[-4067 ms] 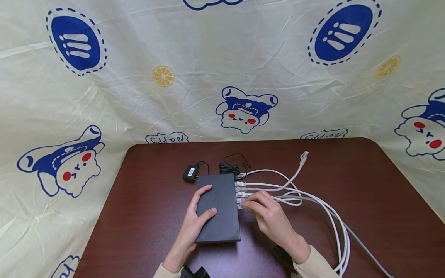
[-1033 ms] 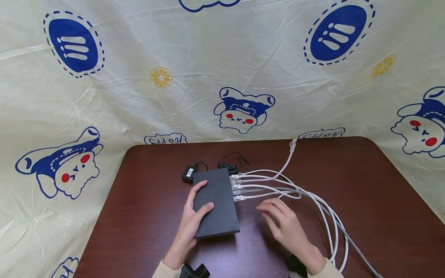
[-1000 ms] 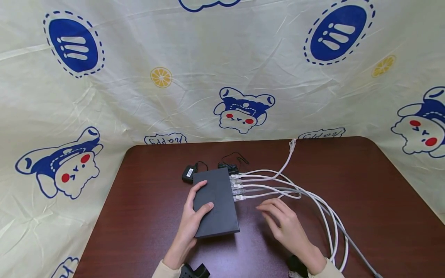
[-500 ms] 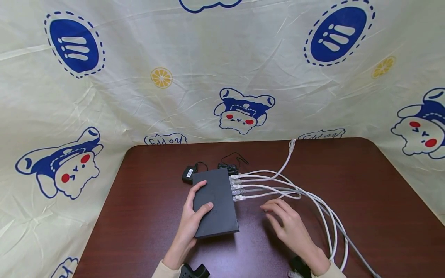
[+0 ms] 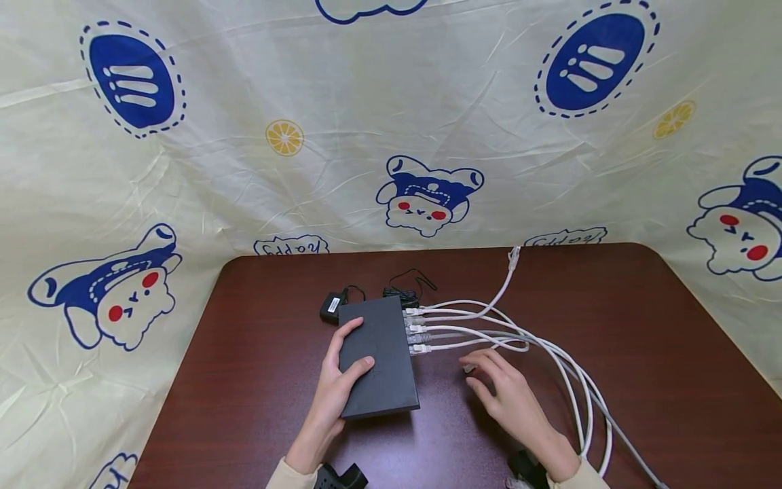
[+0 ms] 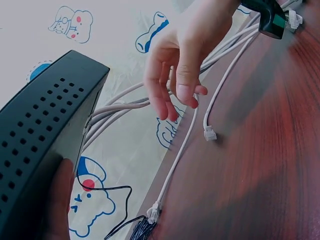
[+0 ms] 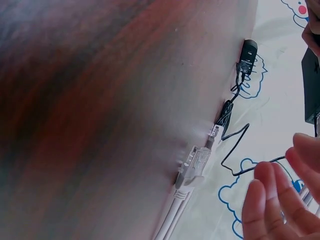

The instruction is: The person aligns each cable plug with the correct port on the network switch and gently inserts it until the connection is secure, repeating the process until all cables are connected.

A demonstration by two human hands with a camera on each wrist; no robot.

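Note:
My left hand (image 5: 339, 380) grips the dark grey network switch (image 5: 381, 356) by its left side, thumb on top. Its vented side shows close up in the left wrist view. White and grey Ethernet cables (image 5: 455, 344) run out of its right edge, their plugs seated in a row of ports. To the right of the switch hovers my right hand (image 5: 516, 401), fingers loosely bent, with nothing held in either wrist view. A small pale plug (image 5: 469, 369) shows by its fingertips. The left wrist view has a loose clear cable plug (image 6: 210, 134) lying on the table below that hand.
Behind the switch lie a black power adapter (image 5: 332, 305) and its coiled black cord (image 5: 400, 296). Another free cable plug (image 5: 514, 255) sticks up near the table's back edge. Cables curve down the right side (image 5: 589, 407). A patterned cloth (image 5: 342, 183) hangs behind the table.
About four seconds ago my right hand was pinching a plug at the switch's edge; it has let go and drawn back right. The switch shifted slightly left and away, and the upright cable end moved left.

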